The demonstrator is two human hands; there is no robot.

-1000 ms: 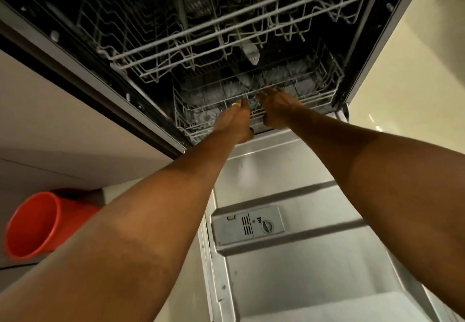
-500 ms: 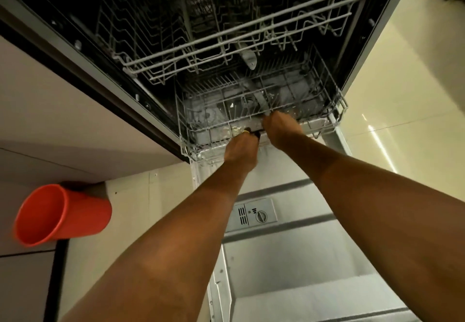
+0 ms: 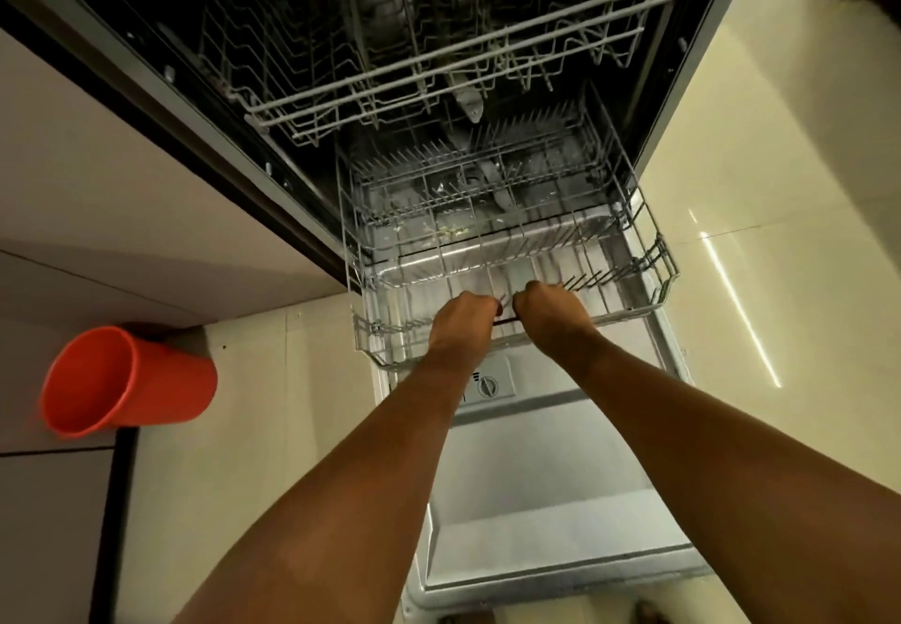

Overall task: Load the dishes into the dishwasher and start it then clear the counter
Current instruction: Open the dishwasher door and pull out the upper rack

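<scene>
- Lower rack [image 3: 629, 252]: white coated-wire basket, partly drawn out of the dishwasher [image 3: 312, 87] cavity, its front overhanging the lowered door [image 3: 560, 487]. No dishes visible in it.
- Handling, judged: light while empty, a stiff frame with some flex in the thin wires; the coating looks smooth. Likely rolls on the door tracks, so a level, even pull suits it.
- Hold point: front rim rail at its centre. The upright tines just behind the rail could snag fingers.
- Left hand [image 3: 460, 323]: closed over the front rail, left of rack centre.
- Right hand [image 3: 553, 313]: closed over the same rail, just beside the left hand; the two sit close together, not touching.
- Upper rack [image 3: 468, 57]: seated inside the cavity above the lower rack, also empty; its front bar overhangs the lower rack's rear.
- Detergent dispenser [image 3: 490, 384]: on the door, just in front of the rack's front rail, partly hidden by the left forearm.
- Open room: door face in front of the rack is bare, so there is travel left. Cabinet panel [image 3: 112, 174] to the rack's left, bare floor [image 3: 790, 213] to its right.
- Red cup [image 3: 127, 382]: well to the left of the rack, lying sideways in view; its support cannot be told.
</scene>
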